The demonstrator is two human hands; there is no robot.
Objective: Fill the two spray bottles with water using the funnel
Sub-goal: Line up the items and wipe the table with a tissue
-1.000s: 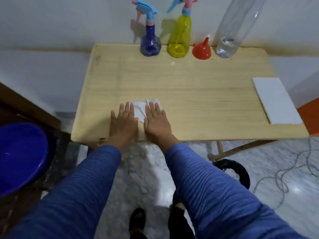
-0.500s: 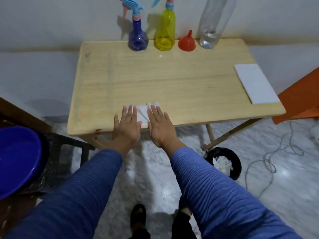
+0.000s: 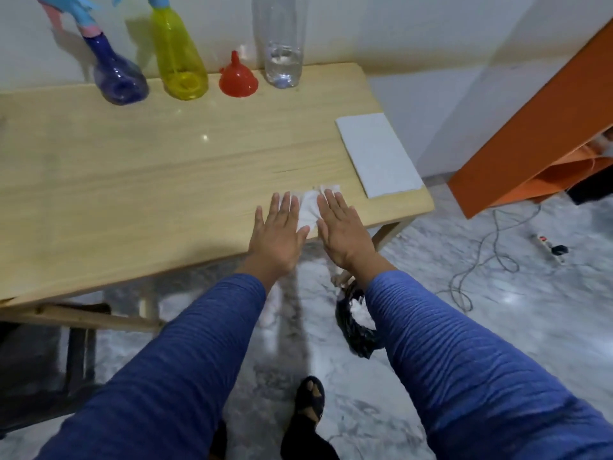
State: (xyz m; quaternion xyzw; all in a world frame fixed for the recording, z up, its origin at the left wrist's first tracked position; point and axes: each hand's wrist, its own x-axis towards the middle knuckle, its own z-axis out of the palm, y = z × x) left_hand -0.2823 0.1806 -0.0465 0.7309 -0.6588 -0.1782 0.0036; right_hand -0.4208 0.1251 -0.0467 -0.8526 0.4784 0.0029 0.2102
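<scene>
At the back of the wooden table [image 3: 132,167] stand a blue spray bottle [image 3: 116,78] and a yellow spray bottle [image 3: 177,61], both with pink-and-blue trigger heads. A red funnel [image 3: 237,78] sits upside down to their right. Beside it stands a clear plastic bottle [image 3: 282,51] with a little water at the bottom. My left hand [image 3: 278,234] and my right hand [image 3: 338,227] lie flat, fingers straight, on a white tissue [image 3: 308,207] at the table's near edge, far from the bottles.
A white rectangular pad [image 3: 378,154] lies at the table's right end. An orange piece of furniture [image 3: 530,127] stands to the right. On the marble floor are a black bag-lined bin [image 3: 358,327] under the table edge, grey cables [image 3: 481,260] and my sandalled feet [image 3: 308,403].
Both flat hands have slid the tissue along the table's near edge toward the right end. The view has swung right; the blue basin at the left is out of sight.
</scene>
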